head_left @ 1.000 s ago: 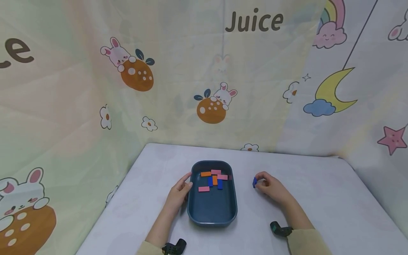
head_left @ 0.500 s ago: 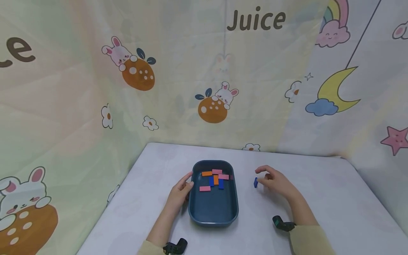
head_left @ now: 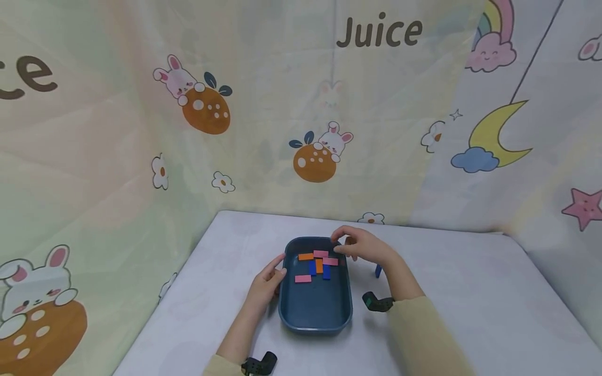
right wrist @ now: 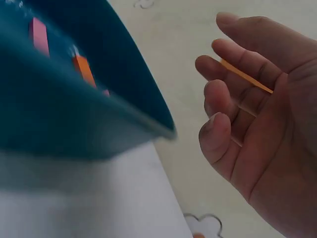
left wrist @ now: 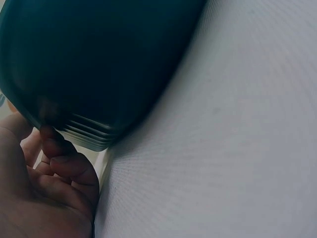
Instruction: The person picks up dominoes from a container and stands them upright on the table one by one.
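Note:
A dark blue-green tray stands on the table with small flat pink, orange and blue blocks lying in its far half. My left hand grips the tray's left side; in the left wrist view its curled fingers lie against the outer wall. Over the tray's far right corner is my right hand, which holds nothing, its fingers loosely bent. The right wrist view has this hand beside the tray's rim. A blue block stands upright on the table, partly hidden by the right forearm.
The white table reaches back to a fabric wall printed with rabbits, flowers and a moon. Inside the tray are a pink block lying apart and an orange block near the far end.
My right hand has let go of the blue block, leaving it upright on the table, and has moved left to the tray's far right corner. The left hand has stayed on the tray.

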`<action>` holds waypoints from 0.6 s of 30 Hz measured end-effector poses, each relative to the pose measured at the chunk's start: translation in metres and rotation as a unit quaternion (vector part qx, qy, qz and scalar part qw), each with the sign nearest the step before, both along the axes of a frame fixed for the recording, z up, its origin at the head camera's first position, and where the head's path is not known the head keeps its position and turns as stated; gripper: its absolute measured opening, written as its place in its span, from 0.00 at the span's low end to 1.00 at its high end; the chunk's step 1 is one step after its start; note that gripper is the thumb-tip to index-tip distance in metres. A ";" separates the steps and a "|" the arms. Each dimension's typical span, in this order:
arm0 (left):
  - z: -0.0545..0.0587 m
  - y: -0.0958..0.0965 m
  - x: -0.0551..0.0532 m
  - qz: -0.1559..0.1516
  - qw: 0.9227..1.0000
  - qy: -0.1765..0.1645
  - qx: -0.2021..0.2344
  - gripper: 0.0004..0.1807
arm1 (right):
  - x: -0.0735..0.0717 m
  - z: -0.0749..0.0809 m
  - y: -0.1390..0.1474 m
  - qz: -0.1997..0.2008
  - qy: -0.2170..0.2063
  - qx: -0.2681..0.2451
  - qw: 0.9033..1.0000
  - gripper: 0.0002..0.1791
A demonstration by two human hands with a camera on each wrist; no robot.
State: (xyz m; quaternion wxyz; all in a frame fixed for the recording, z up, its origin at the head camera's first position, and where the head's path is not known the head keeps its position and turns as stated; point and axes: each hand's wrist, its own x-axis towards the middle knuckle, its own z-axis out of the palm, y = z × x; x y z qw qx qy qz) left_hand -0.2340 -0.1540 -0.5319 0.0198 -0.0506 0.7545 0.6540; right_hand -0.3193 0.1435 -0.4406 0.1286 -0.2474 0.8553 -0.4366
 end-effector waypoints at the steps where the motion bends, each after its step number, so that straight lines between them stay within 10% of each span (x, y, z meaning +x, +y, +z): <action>1: 0.000 0.000 0.000 -0.002 1.000 0.003 0.002 0.24 | -0.002 0.001 -0.006 0.011 -0.006 -0.003 1.000 0.19; 18: -0.004 -0.003 -0.002 -0.006 1.000 0.015 0.010 0.26 | -0.012 -0.013 -0.081 0.079 -0.041 0.068 0.994 0.19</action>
